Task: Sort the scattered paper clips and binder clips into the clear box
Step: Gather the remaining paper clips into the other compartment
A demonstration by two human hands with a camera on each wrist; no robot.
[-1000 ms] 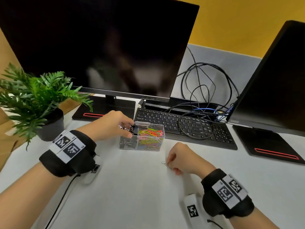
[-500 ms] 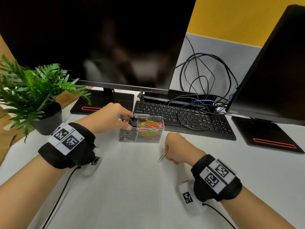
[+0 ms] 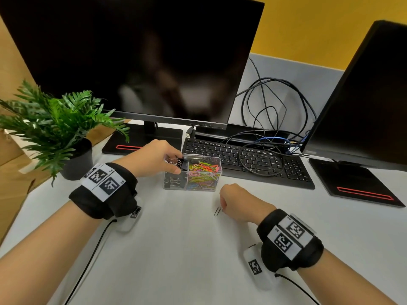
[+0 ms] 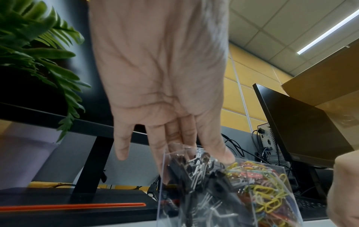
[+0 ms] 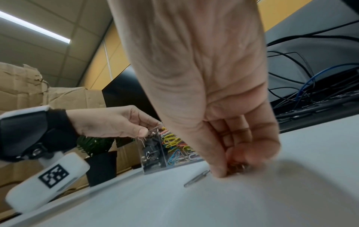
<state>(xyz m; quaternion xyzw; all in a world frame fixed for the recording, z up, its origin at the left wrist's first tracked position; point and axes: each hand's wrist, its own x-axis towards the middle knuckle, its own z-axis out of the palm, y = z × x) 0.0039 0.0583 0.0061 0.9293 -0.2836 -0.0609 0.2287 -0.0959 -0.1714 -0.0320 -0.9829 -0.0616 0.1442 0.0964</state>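
The clear box (image 3: 203, 188) stands in front of the keyboard, with black binder clips (image 3: 174, 180) in its left half and coloured paper clips (image 3: 203, 172) in its right half. My left hand (image 3: 176, 164) hovers over the left half and pinches a small bunch of binder clips (image 5: 144, 139), their wire handles hanging down. On the table to the right of the box, my right hand (image 3: 222, 209) has its fingers curled down and pinches paper clips (image 5: 236, 166). A silver paper clip (image 3: 217, 211) sticks out at its thumb tip and lies on the table (image 5: 196, 179).
A black keyboard (image 3: 242, 159) with looped cables (image 3: 262, 159) lies just behind the box. A potted plant (image 3: 55, 128) stands at the left. Two dark monitors (image 3: 132, 62) (image 3: 363, 106) rise behind, with flat stand bases (image 3: 356, 183). The white table (image 3: 176, 249) stretches toward me.
My right hand has shifted slightly left toward the box, and the silver paper clip at its fingertips now slants down-left. The left hand has stayed over the box's left half.
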